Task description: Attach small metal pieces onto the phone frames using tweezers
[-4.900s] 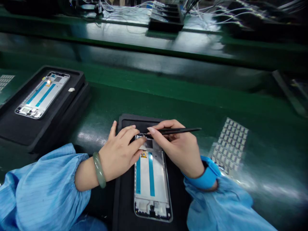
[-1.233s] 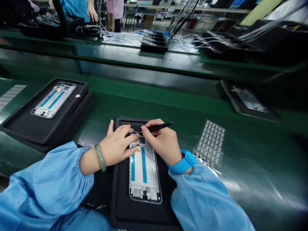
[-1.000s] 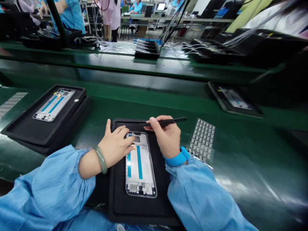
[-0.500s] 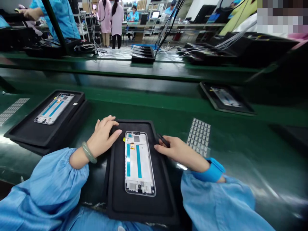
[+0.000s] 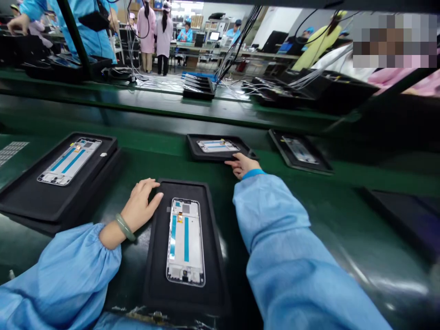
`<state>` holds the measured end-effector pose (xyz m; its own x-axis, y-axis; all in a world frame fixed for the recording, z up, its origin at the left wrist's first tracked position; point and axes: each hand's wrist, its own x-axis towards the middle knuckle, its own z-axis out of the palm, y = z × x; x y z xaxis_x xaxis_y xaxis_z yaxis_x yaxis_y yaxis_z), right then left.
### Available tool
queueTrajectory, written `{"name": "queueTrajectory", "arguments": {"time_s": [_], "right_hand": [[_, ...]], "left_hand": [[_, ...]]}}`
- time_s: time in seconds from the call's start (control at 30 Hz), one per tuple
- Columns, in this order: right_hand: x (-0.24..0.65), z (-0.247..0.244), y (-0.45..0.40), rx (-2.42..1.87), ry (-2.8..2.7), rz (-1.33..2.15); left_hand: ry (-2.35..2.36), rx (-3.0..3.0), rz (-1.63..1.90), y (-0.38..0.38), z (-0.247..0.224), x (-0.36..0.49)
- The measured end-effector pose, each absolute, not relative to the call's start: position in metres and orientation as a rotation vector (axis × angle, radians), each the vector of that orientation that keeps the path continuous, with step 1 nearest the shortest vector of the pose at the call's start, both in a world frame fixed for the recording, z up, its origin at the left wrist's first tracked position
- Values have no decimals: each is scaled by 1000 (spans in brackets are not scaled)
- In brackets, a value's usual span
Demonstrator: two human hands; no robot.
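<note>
My left hand (image 5: 140, 206), a green bangle on its wrist, rests with fingers apart at the upper left edge of a black tray (image 5: 154, 275). In that tray lies a silver phone frame (image 5: 195, 238) with two blue strips and a small orange flex connector. My right hand (image 5: 243, 166) reaches forward to the near right edge of another black tray (image 5: 197, 155). Its index finger is stretched out and the other fingers are partly curled. A phone frame (image 5: 218, 145) with a yellow tab lies lengthwise in that farther tray.
Stacked black trays (image 5: 20, 201) with a phone frame stand left. One more tray (image 5: 278, 140) lies at the back right, and a dark tray (image 5: 395, 215) at the far right. Beyond a ledge are cables (image 5: 237, 41), boxes and several people.
My right hand has moved forward from the front tray. A tray with a phone frame now shows beside it. The front frame's yellow tab is no longer visible. My left hand stays.
</note>
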<state>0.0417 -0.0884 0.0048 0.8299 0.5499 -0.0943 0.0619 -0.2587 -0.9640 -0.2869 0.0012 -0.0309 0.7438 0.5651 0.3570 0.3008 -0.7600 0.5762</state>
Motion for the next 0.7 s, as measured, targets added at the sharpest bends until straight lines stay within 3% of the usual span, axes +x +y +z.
{"name": "queueTrajectory", "arguments": {"time_s": [0.27,0.47,0.7], "right_hand": [[27,42,-131,-1669,-252,738],[-3,40,-220,-1643,-257,453],[-39,-6,-289,-1605,-106,292]], "left_hand": [[648,2473,677,-1,-36,-281],[313,2633,764,-19,-14,-260],[-371,2759,150,-67,9,-197]]}}
